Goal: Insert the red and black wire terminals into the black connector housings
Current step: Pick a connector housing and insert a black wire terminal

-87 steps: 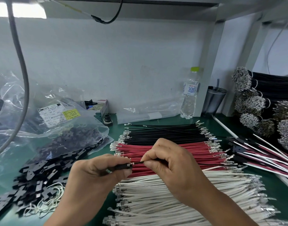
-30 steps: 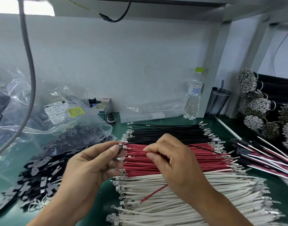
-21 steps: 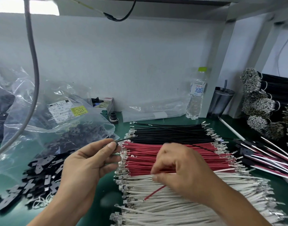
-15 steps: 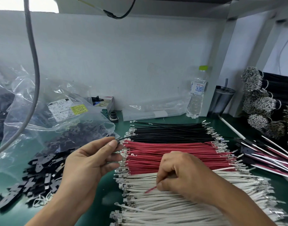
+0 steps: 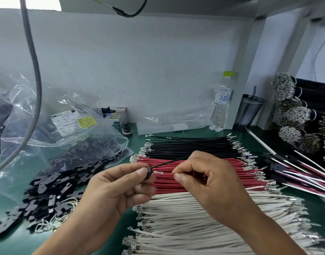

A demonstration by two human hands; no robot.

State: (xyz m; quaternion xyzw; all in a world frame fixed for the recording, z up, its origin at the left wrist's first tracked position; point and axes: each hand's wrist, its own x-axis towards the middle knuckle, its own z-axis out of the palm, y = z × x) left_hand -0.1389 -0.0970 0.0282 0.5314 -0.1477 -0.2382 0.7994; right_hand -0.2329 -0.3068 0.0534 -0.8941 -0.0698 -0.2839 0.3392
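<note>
- Closely, the left hand [image 5: 119, 188] pinches a small black connector housing [image 5: 148, 171] with thin black wire [image 5: 167, 162] attached
- right hand [image 5: 209, 183] fingers [image 5: 180, 176] pinch a red wire [image 5: 166, 173], its shiny metal terminal [image 5: 156, 172] touching the housing

Green bench top [image 5: 322, 214], white back wall [image 5: 139, 70], shelf overhead [image 5: 176, 4].

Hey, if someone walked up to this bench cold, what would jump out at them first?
Probably the banded spread of wires on the green mat: black wires at the back, red wires in the middle, white wires nearest. Above them, the left hand pinches a small black connector housing while the right hand brings a terminal to it.
</note>
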